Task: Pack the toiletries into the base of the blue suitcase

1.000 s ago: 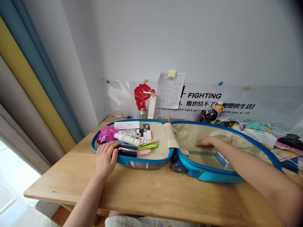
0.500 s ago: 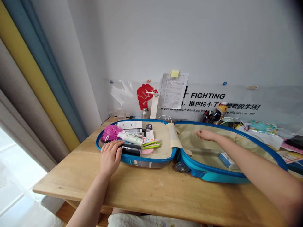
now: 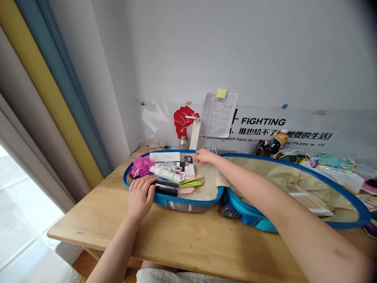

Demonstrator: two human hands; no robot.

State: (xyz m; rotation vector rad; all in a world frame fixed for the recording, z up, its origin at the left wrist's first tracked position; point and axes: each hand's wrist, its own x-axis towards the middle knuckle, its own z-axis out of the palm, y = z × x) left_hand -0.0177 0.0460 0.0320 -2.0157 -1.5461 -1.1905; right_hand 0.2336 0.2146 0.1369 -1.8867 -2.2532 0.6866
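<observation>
1 head view: near, above front of desk (image 3: 188, 239), facing forward and down toward wall (image 3: 250, 51).

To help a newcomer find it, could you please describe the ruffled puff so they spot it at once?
On the wooden table lies an open blue suitcase. Look at the left end of its left half, just beyond the left hand. The ruffled puff is the bunched magenta bundle there, unlike the smooth white bottle and white box beside it.
</observation>
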